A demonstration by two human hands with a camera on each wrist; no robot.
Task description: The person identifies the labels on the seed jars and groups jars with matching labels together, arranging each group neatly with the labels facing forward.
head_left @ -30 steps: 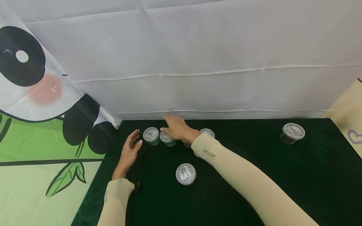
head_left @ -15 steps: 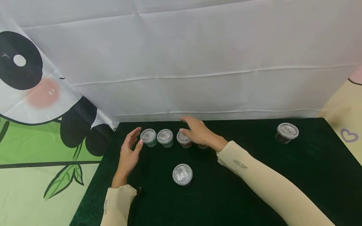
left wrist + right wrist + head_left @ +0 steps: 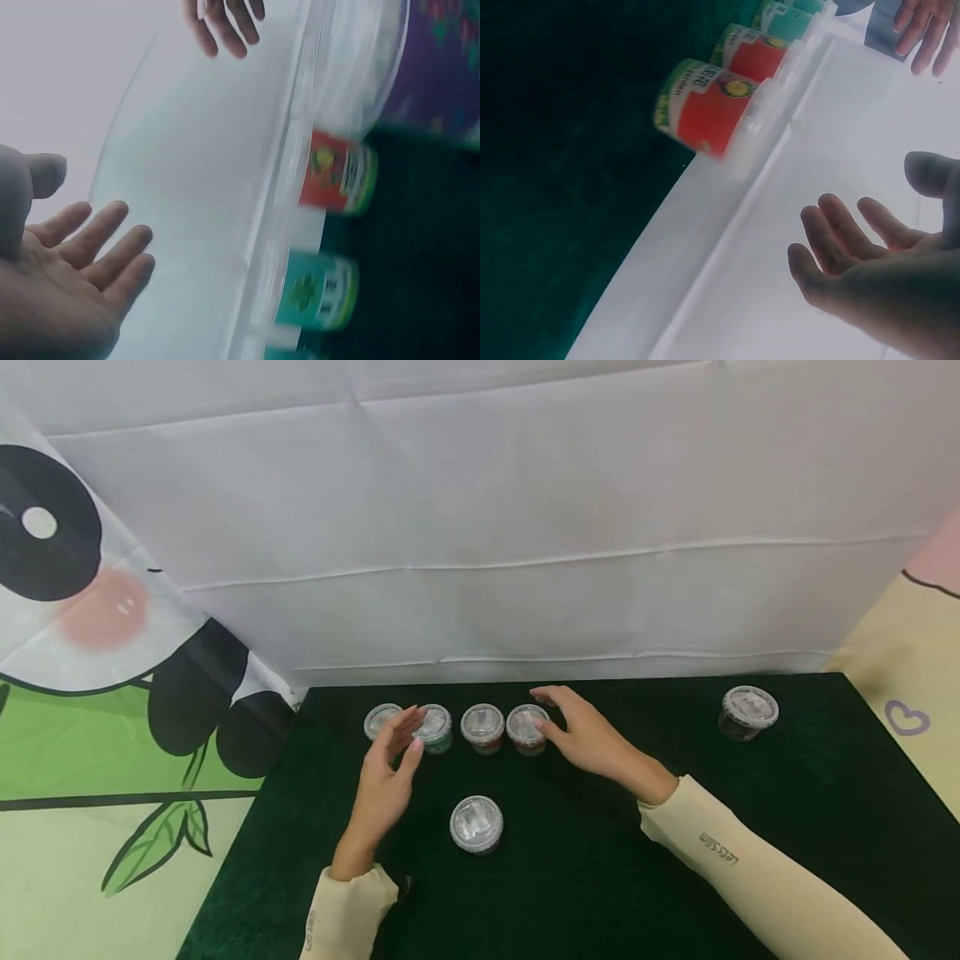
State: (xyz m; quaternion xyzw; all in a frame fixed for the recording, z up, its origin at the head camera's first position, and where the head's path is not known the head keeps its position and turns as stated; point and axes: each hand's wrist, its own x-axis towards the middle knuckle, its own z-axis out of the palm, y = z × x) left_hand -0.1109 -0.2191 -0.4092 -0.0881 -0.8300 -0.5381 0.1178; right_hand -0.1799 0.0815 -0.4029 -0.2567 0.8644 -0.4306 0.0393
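Four-tub row aside, several small round tubs with clear lids stand on the dark green table. Toward the back, two teal-labelled tubs (image 3: 435,727) (image 3: 315,291) line up left of a red-labelled tub (image 3: 482,727) and another red-labelled tub (image 3: 523,729) (image 3: 709,109). My left hand (image 3: 384,793) hovers before the teal pair, fingers spread, partly covering the leftmost one. Beside the rightmost red tub is my right hand (image 3: 588,739), its thumb overlapping that lid in the head view. The right wrist view shows its loosely bent fingers holding nothing.
One more lidded tub (image 3: 477,824) stands nearer, in front of the row. A dark tub (image 3: 748,712) is at the back right. Behind the green table (image 3: 637,877) hangs a white cloth (image 3: 480,510); a panda-print cloth (image 3: 112,610) is at the left.
My right hand has moved rightward along the row, uncovering the middle tubs. My left hand has shifted right, now in front of the teal tubs. The tubs look unmoved, with the view panning slightly.
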